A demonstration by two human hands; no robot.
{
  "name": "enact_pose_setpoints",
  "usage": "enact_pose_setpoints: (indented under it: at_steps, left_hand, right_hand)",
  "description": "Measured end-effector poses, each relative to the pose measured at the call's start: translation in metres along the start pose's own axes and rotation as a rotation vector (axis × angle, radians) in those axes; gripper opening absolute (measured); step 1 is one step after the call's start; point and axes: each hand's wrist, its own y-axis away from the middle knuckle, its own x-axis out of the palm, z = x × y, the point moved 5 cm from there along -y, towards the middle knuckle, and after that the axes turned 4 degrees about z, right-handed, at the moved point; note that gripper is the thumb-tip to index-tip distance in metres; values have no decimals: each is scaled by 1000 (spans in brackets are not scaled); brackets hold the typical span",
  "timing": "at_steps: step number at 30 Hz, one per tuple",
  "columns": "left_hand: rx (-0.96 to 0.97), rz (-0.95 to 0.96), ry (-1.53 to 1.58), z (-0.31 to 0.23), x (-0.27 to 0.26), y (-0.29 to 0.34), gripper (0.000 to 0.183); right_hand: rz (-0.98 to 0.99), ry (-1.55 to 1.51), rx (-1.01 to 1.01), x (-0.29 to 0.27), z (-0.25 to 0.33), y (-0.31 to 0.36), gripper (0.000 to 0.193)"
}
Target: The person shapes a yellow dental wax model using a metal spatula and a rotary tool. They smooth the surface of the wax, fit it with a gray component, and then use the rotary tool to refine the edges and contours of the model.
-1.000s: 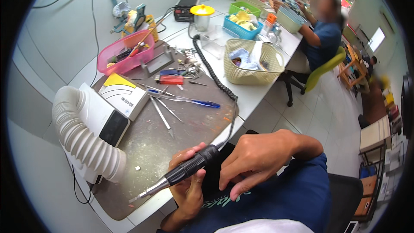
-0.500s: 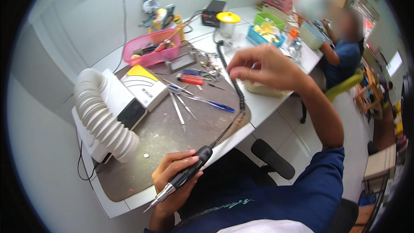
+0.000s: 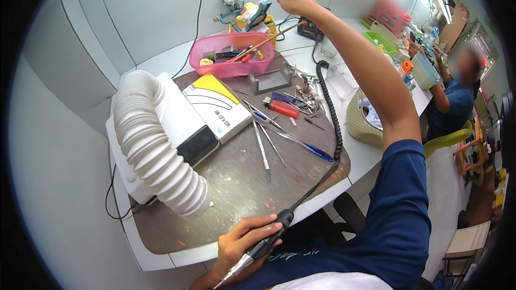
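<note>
The left hand (image 3: 235, 246) is at six o'clock in the head view, closed around a black and silver drill (image 3: 264, 246), with the fingers bent over its black body. The drill is in front of the near edge of the desk (image 3: 322, 199), and its thin tip points between seven and eight o'clock. From its back end, a black cord (image 3: 332, 108) goes up toward one o'clock and becomes coiled on the way.

The right arm is stretched far over the desk, and the right hand (image 3: 299, 1) is between twelve and one o'clock, near the black box (image 3: 310, 31). Its fingers look curled, but their inner side is hidden (so I cannot tell how far open it is, or if it has hold of something).

On the brown mat (image 3: 236, 185), a silver knife (image 3: 262, 150) and a red lighter (image 3: 285, 109) lie near the middle. A pink tub (image 3: 231, 70) with tools stands between eleven and twelve o'clock, and a white hose (image 3: 148, 142) curves down at nine o'clock. A cream basket (image 3: 361, 126) is at three o'clock. Another person in blue (image 3: 457, 104) sits between two and three o'clock.
</note>
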Motion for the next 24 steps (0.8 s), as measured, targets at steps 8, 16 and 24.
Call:
enact_pose_setpoints:
  at_steps: [8,16,24]
  left_hand:
    - [-76,29,63,1,-9,-9,36]
    - [-88,51,84,3,-13,-9,36]
    - [-84,65,78,4,-12,-7,36]
  right_hand:
    - [-403,-200,-265,-9,47,-74,38]
    - [-245,-95,-93,-6,69,-111,22]
    - [238,-191,-34,3,46,-58,33]
